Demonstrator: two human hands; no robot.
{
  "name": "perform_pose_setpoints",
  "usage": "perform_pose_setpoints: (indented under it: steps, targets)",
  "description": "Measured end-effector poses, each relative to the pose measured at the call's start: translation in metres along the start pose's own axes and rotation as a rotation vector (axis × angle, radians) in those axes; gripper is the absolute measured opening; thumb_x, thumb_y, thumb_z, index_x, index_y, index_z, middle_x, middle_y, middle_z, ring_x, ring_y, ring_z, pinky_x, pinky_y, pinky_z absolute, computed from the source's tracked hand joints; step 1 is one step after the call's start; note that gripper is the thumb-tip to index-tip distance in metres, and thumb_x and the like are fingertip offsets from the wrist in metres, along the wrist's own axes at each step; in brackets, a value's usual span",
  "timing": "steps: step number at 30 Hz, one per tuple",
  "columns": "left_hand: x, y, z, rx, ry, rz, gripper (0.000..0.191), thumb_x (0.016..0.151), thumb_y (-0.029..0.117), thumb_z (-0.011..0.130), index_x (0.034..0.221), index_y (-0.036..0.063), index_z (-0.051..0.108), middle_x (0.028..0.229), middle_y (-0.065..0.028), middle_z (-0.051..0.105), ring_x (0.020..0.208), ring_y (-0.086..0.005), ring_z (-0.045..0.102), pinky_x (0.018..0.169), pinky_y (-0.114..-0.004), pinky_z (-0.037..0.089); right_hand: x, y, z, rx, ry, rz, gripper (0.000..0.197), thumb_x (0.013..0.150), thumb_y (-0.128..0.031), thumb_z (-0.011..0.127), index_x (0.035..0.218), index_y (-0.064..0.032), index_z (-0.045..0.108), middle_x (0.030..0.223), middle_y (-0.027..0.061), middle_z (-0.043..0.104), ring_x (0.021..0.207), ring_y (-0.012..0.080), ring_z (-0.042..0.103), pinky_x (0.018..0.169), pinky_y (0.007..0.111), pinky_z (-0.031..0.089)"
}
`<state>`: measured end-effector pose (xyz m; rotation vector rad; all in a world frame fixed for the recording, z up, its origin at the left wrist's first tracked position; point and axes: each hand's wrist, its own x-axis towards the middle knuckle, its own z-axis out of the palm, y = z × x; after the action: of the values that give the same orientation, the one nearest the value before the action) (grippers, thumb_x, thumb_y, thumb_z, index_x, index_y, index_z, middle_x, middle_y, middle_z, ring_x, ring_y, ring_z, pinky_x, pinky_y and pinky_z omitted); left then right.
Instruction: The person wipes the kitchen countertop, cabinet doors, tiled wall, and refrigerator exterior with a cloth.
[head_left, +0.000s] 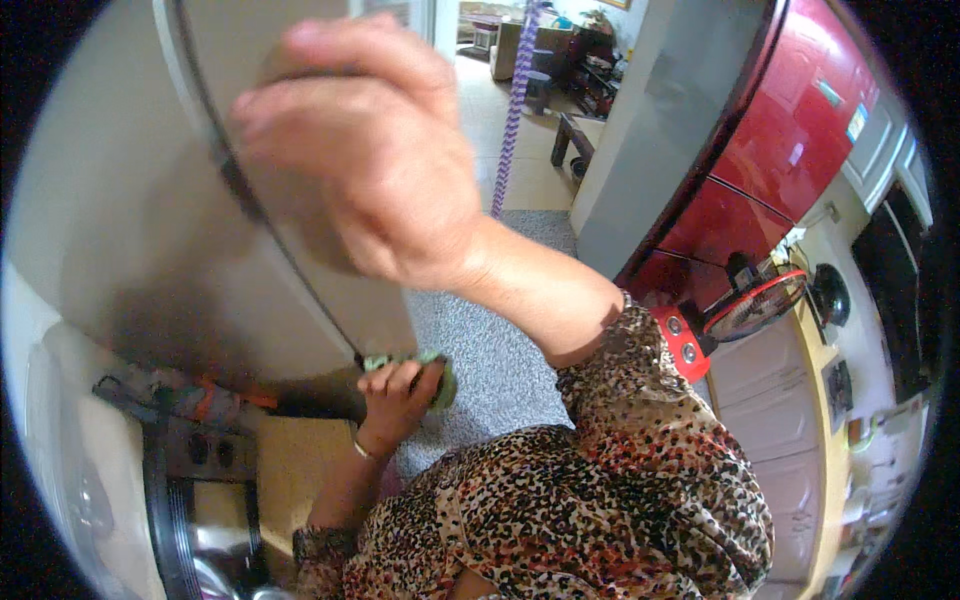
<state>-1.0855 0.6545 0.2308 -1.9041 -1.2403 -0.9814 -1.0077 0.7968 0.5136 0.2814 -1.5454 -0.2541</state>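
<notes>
My right hand (375, 157) is raised close to the camera, blurred, with its fingers curled beside the pale wall panel (187, 247). Whether anything sits inside those fingers is hidden. Lower down, my left hand (396, 390) grips a green item (446, 386), mostly covered by the fingers; its exact kind is unclear. A thin dark cord (292, 262) runs down across the panel and ends near the green item. Behind my right wrist hangs a purple-and-white striped cord (514, 112).
Right of me stand a red refrigerator (780, 142) and a red-rimmed electric fan (750, 307). At lower left are a wooden surface (300, 457) and an appliance with dark knobs (210, 450). A grey speckled mat (495, 375) covers the floor; a doorway opens onto a furnished room.
</notes>
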Motion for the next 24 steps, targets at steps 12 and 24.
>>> perform_pose_setpoints:
  steps: [12, 24]
  targets:
    - [-0.224, 0.018, -0.059, -0.250, -0.460, -0.629, 0.049, 0.071, 0.003, 0.065, 0.119, 0.0165, 0.065, 0.117, -0.0163, 0.053, 0.106, -0.0386, 0.050, 0.086, -0.050, 0.040, -0.075, -0.089, -0.053, 0.416, -0.507, 0.282, 0.023, 0.082, -0.015, 0.062, 0.102, -0.0028, 0.063, 0.117, 0.0142, 0.063, 0.119, 0.0312, 0.056, 0.088, 0.044, 0.047]
    - [-0.373, -0.014, -0.047, -0.804, -0.726, -1.835, 0.051, 0.092, 0.040, 0.068, 0.123, 0.0012, 0.057, 0.112, -0.0128, 0.064, 0.092, -0.0245, 0.062, 0.079, -0.038, 0.049, -0.203, -0.164, -0.090, 0.332, -1.037, 1.095, 0.024, 0.084, 0.001, 0.061, 0.108, -0.0052, 0.065, 0.105, 0.0147, 0.068, 0.098, 0.0351, 0.065, 0.081, 0.044, 0.055]
